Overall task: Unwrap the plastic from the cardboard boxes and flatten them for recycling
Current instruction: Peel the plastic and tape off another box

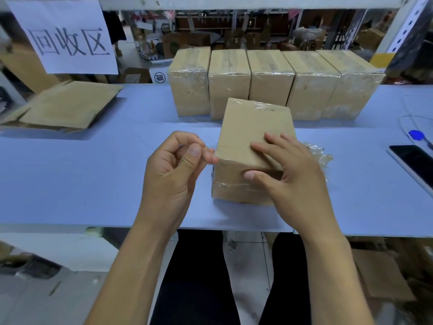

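A plastic-wrapped cardboard box stands on the pale blue table in front of me. My right hand lies over its near right side, fingers straight on top and thumb pressed against the front face. My left hand is at the box's upper left corner, with thumb and fingertips pinching the clear plastic film there. Behind it stands a row of several more wrapped boxes.
Flattened cardboard lies at the table's far left under a hanging paper sign. Crumpled plastic sits right of the box. A phone and a blue-topped object lie at the right edge.
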